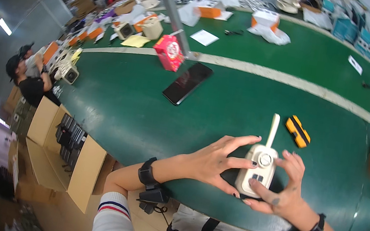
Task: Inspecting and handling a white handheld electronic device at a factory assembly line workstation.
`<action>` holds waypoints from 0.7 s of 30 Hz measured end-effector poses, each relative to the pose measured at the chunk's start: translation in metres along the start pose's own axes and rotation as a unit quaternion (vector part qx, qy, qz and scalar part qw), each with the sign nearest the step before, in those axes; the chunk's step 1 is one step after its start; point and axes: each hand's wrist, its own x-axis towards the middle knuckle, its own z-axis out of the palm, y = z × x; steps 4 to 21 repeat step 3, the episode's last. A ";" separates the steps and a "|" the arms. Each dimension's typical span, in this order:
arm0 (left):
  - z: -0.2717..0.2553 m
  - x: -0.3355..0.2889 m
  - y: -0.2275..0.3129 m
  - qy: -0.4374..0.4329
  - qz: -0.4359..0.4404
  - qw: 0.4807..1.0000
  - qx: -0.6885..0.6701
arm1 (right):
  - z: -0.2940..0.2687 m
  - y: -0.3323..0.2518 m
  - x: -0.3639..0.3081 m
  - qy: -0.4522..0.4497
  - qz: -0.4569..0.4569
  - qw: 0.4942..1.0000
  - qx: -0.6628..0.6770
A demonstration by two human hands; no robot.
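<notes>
A small cream handheld device point(249, 174) with a round dial, dark square buttons and a strap loop point(273, 129) lies on the green table in front of me. My left hand point(211, 161) is at its left side, a fingertip near the dial and the thumb at the lower left edge, the other fingers spread. My right hand point(287, 189) grips its right side and lower end, one finger on the face by the buttons. The device's underside is hidden. Right of the loop lies a yellow and black object point(298, 131), its kind unclear.
A black phone point(187, 83) and a pink-red box point(169, 53) lie farther back, beside a grey post point(172, 9). An open carton point(82, 167) with black items stands at lower left. Packaging clutters the far tables. Two people point(32, 74) are at the left.
</notes>
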 end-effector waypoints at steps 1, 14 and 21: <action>-0.008 0.000 -0.002 0.009 0.000 1.000 0.014 | 0.001 0.000 0.000 0.003 -0.003 1.000 0.002; -0.031 -0.003 -0.009 0.048 0.020 0.997 0.059 | 0.005 0.003 0.001 -0.004 0.018 0.998 0.056; -0.031 -0.003 -0.009 0.048 0.020 0.997 0.059 | 0.005 0.003 0.001 -0.004 0.018 0.998 0.056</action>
